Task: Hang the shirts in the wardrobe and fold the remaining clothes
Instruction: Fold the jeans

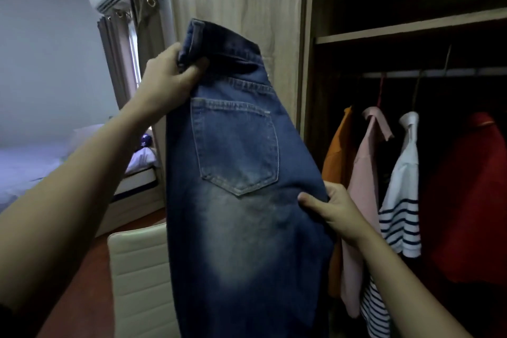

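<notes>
Faded blue denim jeans (241,200): heavy, limp. Left hand (170,74) grips the waistband; right hand (336,210) pinches the seat edge.

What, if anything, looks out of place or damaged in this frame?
Nothing stands out. The jeans hang whole from the left hand at the waistband, the right hand pinching their edge; the pale patch looks like a wash fade, not a stain. The shirts hang on the wardrobe rail.
</notes>
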`<state>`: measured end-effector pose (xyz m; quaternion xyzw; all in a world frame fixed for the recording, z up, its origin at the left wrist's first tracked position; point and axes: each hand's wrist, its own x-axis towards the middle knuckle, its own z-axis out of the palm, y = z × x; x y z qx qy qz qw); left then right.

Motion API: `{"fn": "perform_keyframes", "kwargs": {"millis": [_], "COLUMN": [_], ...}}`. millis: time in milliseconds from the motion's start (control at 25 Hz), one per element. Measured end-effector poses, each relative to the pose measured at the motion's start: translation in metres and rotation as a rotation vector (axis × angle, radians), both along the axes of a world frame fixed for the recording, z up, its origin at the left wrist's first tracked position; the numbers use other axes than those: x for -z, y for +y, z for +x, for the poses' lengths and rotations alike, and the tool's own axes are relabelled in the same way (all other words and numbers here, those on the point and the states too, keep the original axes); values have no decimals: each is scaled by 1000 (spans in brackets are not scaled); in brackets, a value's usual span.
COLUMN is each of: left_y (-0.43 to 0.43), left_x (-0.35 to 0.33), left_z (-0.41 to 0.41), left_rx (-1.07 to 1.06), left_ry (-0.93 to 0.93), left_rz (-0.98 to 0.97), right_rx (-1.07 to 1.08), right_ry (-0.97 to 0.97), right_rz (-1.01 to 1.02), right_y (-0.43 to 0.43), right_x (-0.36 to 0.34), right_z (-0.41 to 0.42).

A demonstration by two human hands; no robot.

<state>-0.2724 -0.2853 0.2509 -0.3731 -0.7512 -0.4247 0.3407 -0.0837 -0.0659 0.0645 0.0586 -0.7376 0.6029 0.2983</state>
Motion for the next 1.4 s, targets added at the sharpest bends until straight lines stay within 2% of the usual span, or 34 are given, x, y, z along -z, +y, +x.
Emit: {"fn": "perform_keyframes", "kwargs": {"millis": [40, 80, 160, 240, 280, 360, 440, 520, 680, 800, 920, 1000, 1040, 1120, 1240, 1320, 1400], "left_y": [1, 3, 0, -1, -1, 2, 3, 4, -4, -7, -5, -9, -13, -18, -20, -22, -25], "left_x": [-8, -13, -2, 42, 73, 147, 192, 207, 195, 185, 181, 177, 173, 165, 161, 166, 174], "left_z": [-7, -10, -15, -27, -25, -8, 4, 5, 22, 38, 39, 32, 28, 20, 17, 13, 9], "left_rx": [73, 239, 718, 986, 987, 830, 675, 595, 713, 759, 752, 787, 793, 767, 705, 683, 703], "left_ry": [-188, -440, -853, -1064, -1153, -1265, -1163, -1044, -902, -855, -870, -855, -841, -779, -720, -704, -716], "left_rz": [68, 129, 254, 396, 412, 338, 232, 229, 256, 301, 404, 388, 354, 275, 293, 274, 191], "right_rx": [-35, -44, -44, -1, 32, 80, 105, 117, 255, 319, 96, -28, -45, -132, -289, -280, -127], "right_ry": [39, 69, 108, 114, 115, 79, -28, -112, -80, -11, -87, -195, -207, -180, -182, -190, -238], "right_rz": [-71, -128, -243, -394, -436, -421, -346, -264, -155, -193, -93, 44, 50, -99, -256, -258, -99], "right_y": [-5, -10, -17, -15, -10, 2, 13, 21, 25, 27, 28, 29, 31, 40, 47, 46, 46], "right_x": [-8, -16, -32, -39, -39, -31, -18, -6, 3, -2, 2, 9, 9, 7, 7, 17, 29], "right_z": [-3, -7, -14, -18, -18, -13, -7, 0, 12, 16, 21, 21, 21, 17, 11, 3, -5]}}
